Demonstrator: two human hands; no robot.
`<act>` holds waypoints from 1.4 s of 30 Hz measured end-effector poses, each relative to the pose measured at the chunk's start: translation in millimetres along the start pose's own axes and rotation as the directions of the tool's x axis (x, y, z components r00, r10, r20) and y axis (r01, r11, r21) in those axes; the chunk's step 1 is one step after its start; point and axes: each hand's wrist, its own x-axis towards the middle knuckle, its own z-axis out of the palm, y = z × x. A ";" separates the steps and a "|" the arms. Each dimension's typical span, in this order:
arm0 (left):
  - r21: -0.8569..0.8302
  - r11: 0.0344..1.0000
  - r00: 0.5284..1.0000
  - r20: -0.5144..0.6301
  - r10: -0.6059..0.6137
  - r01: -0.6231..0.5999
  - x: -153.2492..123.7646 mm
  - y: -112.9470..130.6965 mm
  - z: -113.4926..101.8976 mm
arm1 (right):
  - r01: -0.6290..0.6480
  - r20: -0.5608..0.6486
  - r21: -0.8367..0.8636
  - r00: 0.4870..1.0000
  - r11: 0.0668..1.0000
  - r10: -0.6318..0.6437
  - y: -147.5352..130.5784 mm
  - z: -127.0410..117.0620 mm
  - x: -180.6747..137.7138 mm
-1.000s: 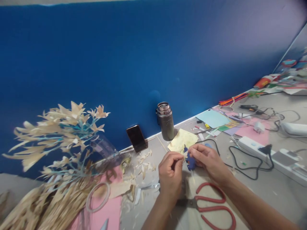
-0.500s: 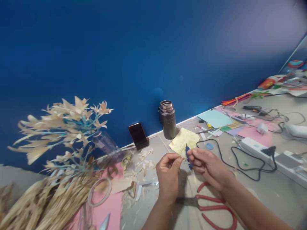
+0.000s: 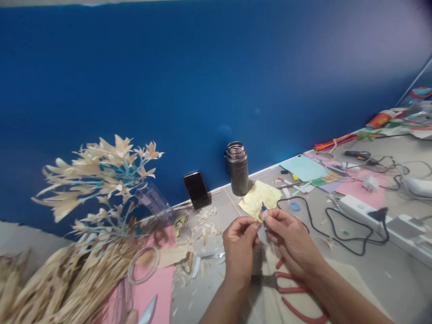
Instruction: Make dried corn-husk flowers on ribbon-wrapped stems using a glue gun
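My left hand (image 3: 238, 247) is closed in a pinch over the worktop, its thumb and forefinger together on something too small to make out. Close beside it, my right hand (image 3: 293, 238) grips a small blue pointed tool (image 3: 263, 208), tip upward; most of the tool is hidden by the fingers. The fingertips of both hands almost meet. Behind them lies a crumpled yellow paper (image 3: 258, 195). Under my right wrist are large red-handled scissors (image 3: 292, 288), partly covered by the arm.
A dark open flask (image 3: 239, 175) and a leaning phone (image 3: 196, 191) stand by the blue wall. Pale dried-husk flowers (image 3: 108, 175) and husk strips (image 3: 67, 288) fill the left. A tape roll (image 3: 131, 265) lies on pink paper. Right: black cable (image 3: 305, 207), power strip (image 3: 361, 209).
My right hand has shifted its fingers higher up the blue tool, hiding more of it, and has come nearer my left hand. The view has tilted and shifted slightly.
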 end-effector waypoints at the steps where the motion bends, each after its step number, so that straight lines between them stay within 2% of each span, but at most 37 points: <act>1: 0.081 0.994 0.997 0.019 0.077 -0.079 0.6 3.5 -3.7 | 0.001 0.011 -0.048 1.000 0.999 -0.001 -3.3 -1.7 0.1; 3: 0.235 0.920 0.948 0.127 0.291 -0.314 2.0 12.6 -12.1 | -0.001 0.033 -0.183 0.999 0.983 0.007 -9.1 -7.6 1.2; 5: 0.311 0.780 0.836 0.292 0.464 -0.542 3.2 23.0 -20.1 | 0.021 0.055 -0.331 0.998 0.943 -0.003 -13.8 -15.4 3.0; 7: 0.339 0.659 0.735 0.414 0.537 -0.672 3.9 32.7 -26.1 | 0.070 0.085 -0.450 0.996 0.890 -0.035 -18.4 -22.8 4.6; 9: 0.370 0.581 0.685 0.483 0.546 -0.725 3.8 40.1 -29.9 | 0.126 0.134 -0.548 0.989 0.827 -0.062 -23.9 -27.6 5.0; 10: 0.394 0.561 0.682 0.498 0.535 -0.728 3.3 42.7 -31.0 | 0.152 0.162 -0.592 0.984 0.792 -0.067 -27.1 -28.7 4.6; 13: 0.470 0.548 0.720 0.503 0.478 -0.692 0.9 46.5 -32.6 | 0.229 0.252 -0.705 0.966 0.671 -0.065 -37.6 -26.9 1.2; 15: 0.503 0.527 0.727 0.509 0.460 -0.685 -0.8 47.3 -33.1 | 0.276 0.302 -0.769 0.952 0.577 -0.052 -44.0 -23.3 -2.0; 18: 0.527 0.429 0.680 0.557 0.478 -0.734 -2.0 48.2 -34.0 | 0.384 0.400 -0.825 0.915 0.415 -0.051 -51.4 -18.0 -6.3; 20: 0.540 0.360 0.647 0.592 0.480 -0.761 -1.8 49.2 -34.7 | 0.486 0.492 -0.812 0.868 0.323 -0.068 -54.6 -16.2 -7.7; 23: 0.556 0.290 0.623 0.630 0.464 -0.779 -1.1 50.5 -35.5 | 0.608 0.608 -0.756 0.789 0.242 -0.081 -56.9 -16.1 -7.5; 27: 0.562 0.265 0.615 0.644 0.454 -0.784 -0.7 51.1 -35.9 | 0.662 0.659 -0.718 0.746 0.215 -0.095 -57.3 -18.0 -6.0; 32: 0.563 0.304 0.638 0.641 0.427 -0.769 -0.2 50.5 -35.3 | 0.673 0.667 -0.700 0.736 0.239 -0.118 -57.8 -20.3 -5.9; 42: 0.539 0.340 0.638 0.650 0.414 -0.770 2.3 46.8 -34.0 | 0.674 0.656 -0.698 0.737 0.243 -0.159 -56.1 -22.3 -5.3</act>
